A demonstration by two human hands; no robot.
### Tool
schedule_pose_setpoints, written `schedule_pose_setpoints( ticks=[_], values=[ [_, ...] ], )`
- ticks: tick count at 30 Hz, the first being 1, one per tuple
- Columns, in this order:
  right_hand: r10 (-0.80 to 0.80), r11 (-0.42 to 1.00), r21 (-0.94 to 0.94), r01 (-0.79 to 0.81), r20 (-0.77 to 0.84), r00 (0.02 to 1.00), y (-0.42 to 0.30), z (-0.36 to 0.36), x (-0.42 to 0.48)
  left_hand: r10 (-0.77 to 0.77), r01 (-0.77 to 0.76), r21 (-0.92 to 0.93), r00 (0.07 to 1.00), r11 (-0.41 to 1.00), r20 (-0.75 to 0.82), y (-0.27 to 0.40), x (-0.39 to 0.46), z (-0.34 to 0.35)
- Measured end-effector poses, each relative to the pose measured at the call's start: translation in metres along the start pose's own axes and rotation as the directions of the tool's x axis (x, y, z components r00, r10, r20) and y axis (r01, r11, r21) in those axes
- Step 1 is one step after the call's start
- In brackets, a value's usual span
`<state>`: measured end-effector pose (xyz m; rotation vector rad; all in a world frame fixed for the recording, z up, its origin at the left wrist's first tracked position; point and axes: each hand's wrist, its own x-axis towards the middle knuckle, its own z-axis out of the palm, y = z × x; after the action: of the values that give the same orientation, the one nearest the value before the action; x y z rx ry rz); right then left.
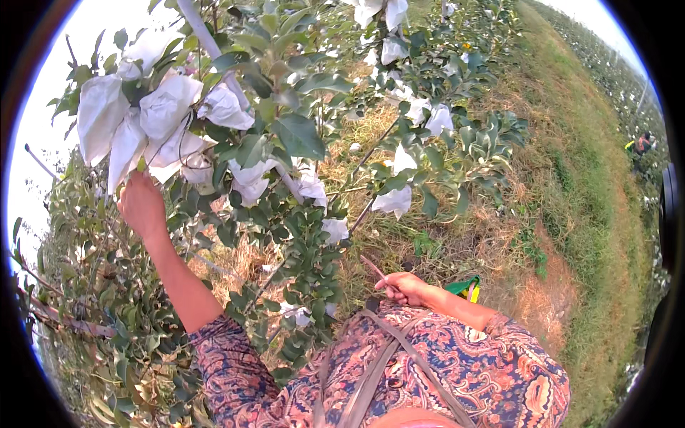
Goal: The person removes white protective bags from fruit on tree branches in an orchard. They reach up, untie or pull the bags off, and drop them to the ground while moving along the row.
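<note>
My left hand [142, 200] is raised at the left into a fruit tree, its fingers closed up against the lower edge of a cluster of white fruit bags [128, 144]; a bit of green leaf shows just above the fingertips. Whether they grip a leaf, a stem or a bag is hidden. My right hand [406, 289], low in front of my chest, is closed around a thin reddish-brown stick [373, 266] that points up and to the left. More white bags [249, 182] hang among the leaves between the two hands.
A pale branch or pole [200, 29] crosses the tree above. Further bagged branches [393, 202] stand ahead, over dry grass. A green and yellow object [465, 289] lies beside my right forearm. A grass lane [594, 214] runs along the right, with a person [644, 143] far off.
</note>
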<state>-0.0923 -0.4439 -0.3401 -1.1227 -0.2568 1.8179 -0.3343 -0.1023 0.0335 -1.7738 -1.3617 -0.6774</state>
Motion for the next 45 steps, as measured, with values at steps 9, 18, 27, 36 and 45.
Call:
schedule_pose_setpoints(
  ticks=[9,18,27,36,45],
  values=[
    [0.024,0.997,-0.071,-0.023,0.014,1.0,-0.006,0.011,-0.002,0.034,-0.029,0.037,0.988,0.999,-0.149,-0.011,-0.002,0.016],
    [0.049,0.997,-0.063,-0.052,-0.05,0.998,-0.006,0.019,0.001,0.052,-0.043,0.09,0.993,0.995,-0.105,-0.022,0.002,0.029],
    [0.042,0.995,-0.092,-0.043,-0.011,0.999,-0.008,0.018,0.0,0.037,-0.028,0.09,0.995,0.996,-0.097,-0.02,0.002,0.024],
    [0.069,0.99,-0.116,-0.074,-0.042,0.997,-0.008,0.018,0.003,0.043,-0.036,0.055,0.989,0.998,-0.14,-0.021,-0.001,0.023],
    [0.058,0.995,-0.076,-0.059,-0.016,0.998,-0.006,0.016,0.005,0.003,-0.009,-0.039,0.988,0.999,-0.155,-0.012,-0.003,0.009]
  ],
)
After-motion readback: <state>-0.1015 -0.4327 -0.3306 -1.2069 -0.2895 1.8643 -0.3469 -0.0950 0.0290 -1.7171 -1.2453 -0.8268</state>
